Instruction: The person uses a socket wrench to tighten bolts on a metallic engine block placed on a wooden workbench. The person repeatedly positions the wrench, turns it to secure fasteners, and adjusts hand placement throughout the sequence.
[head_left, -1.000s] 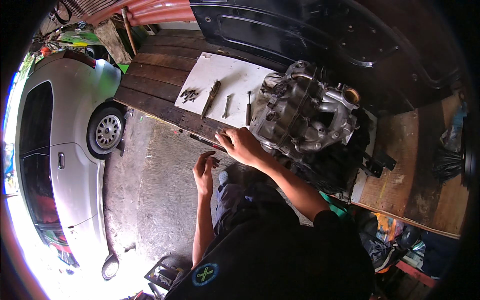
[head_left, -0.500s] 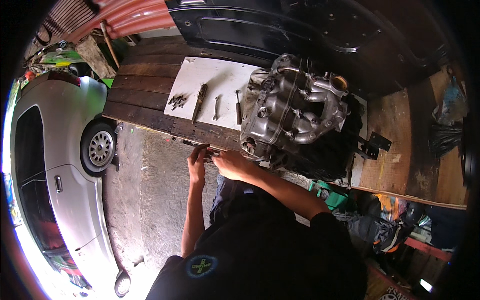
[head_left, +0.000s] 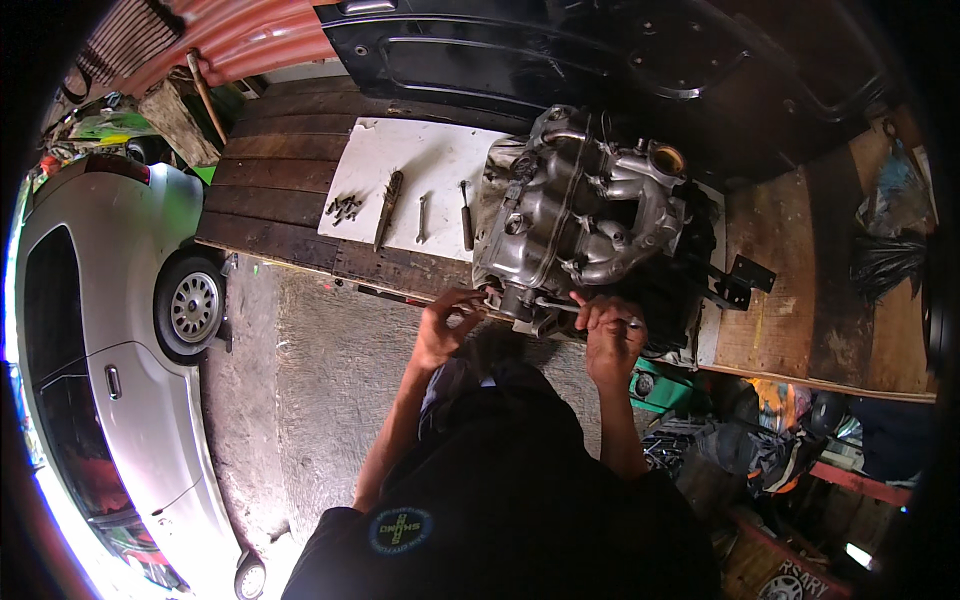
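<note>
A metal engine (head_left: pixel 545 215) with curved intake pipes sits on the bench, close in front of me. At its near edge, my right hand (head_left: pixel 610 335) is closed around a slim shiny wrench-like tool (head_left: pixel 556 305). The tool lies sideways, its left end against the engine's near side; the exact kind of tool does not show. My left hand (head_left: pixel 445 328) is at the engine's near left corner, thumb and fingers bent together in a pinch. Whatever lies between those fingertips is too small to make out.
On a white board (head_left: pixel 430 155) left of the engine lie several bolts (head_left: pixel 345 208), a dark long-handled tool (head_left: pixel 388 208), a wrench (head_left: pixel 421 218) and a black-handled driver (head_left: pixel 466 215). A black bracket (head_left: pixel 742 283) is at right. A silver car (head_left: pixel 130 330) stands left.
My hands were together left of the engine, before the bench edge. The right has moved right with the tool to the engine's near side; the left has shifted right to its corner.
</note>
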